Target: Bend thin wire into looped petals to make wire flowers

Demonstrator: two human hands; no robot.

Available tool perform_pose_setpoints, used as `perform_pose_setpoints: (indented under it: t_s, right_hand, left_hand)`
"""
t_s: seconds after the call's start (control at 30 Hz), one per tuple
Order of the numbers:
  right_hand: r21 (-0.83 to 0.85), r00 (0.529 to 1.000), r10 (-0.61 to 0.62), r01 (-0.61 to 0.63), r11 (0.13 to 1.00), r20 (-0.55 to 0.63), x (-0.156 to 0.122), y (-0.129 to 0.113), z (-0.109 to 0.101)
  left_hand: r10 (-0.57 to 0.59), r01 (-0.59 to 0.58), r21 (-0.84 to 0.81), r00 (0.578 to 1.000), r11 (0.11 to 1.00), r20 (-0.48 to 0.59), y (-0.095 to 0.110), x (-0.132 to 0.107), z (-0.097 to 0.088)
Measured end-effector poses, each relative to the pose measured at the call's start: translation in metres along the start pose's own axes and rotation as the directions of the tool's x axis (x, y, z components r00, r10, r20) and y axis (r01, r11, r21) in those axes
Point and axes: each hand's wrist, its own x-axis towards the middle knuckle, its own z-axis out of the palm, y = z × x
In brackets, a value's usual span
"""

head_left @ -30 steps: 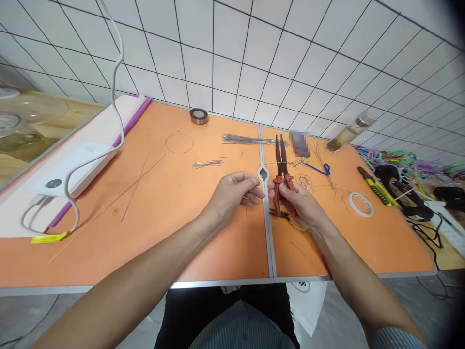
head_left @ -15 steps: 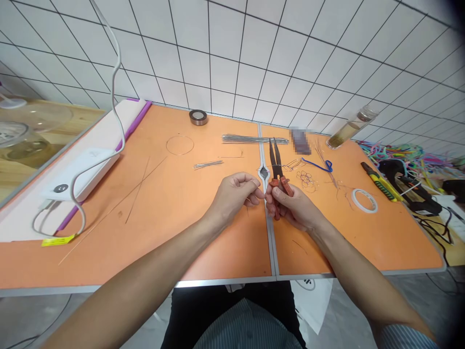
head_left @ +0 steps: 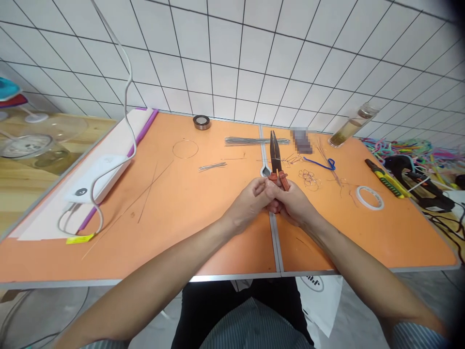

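Observation:
My right hand (head_left: 297,204) is wrapped around the red handles of a pair of long-nose pliers (head_left: 275,154). Their dark jaws point away from me and look closed or nearly so. My left hand (head_left: 250,199) is closed against the right hand, its thumb and fingers pressed together beside the handles. Whatever those left fingers hold, if anything, is hidden. Beyond the hands lies a bundle of straight wires (head_left: 245,141). A few short wire pieces (head_left: 212,166) are left of the pliers, and a flower-shaped bent wire (head_left: 308,179) is to their right.
On the orange table (head_left: 203,242) are a black tape roll (head_left: 201,122), a wire ring (head_left: 173,149), a white power bank (head_left: 95,182) with a cable, blue bent wire (head_left: 331,165), a white tape roll (head_left: 358,194), a glass bottle (head_left: 350,128) and a yellow-black cutter (head_left: 387,178).
My left hand has moved right and now meets my right hand at the pliers. The pliers' jaws, spread before, have come together. The view has shifted slightly.

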Motion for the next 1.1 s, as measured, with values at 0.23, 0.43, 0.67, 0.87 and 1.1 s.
perform_pose_setpoints:
  t_s: [0.23,0.43,0.67,0.87,1.1]
  right_hand:
    - [0.025,0.991,-0.04,0.044,0.999,-0.131,0.022,0.006,0.021]
    - [0.018,0.988,-0.082,0.085,0.996,-0.131,0.038,0.023,0.026]
    - [-0.077,0.981,-0.129,0.119,0.99,-0.143,0.041,0.027,0.038]
    - [-0.166,0.975,-0.164,0.139,0.976,-0.148,0.037,0.02,0.049]
    - [-0.152,0.965,-0.194,0.168,0.974,-0.179,0.03,0.016,0.062]
  left_hand:
    - [0.194,-0.189,0.067,0.978,0.98,-0.074,-0.009,0.001,0.006]
    - [0.222,-0.212,0.075,0.956,0.974,-0.19,-0.013,-0.001,0.012]
    - [0.234,-0.213,0.105,0.932,0.972,-0.278,-0.013,-0.012,0.022]
    - [0.344,-0.32,0.129,0.894,0.939,-0.287,-0.021,-0.011,0.021]
    - [0.435,-0.395,0.191,0.859,0.899,-0.268,-0.024,-0.017,0.015]
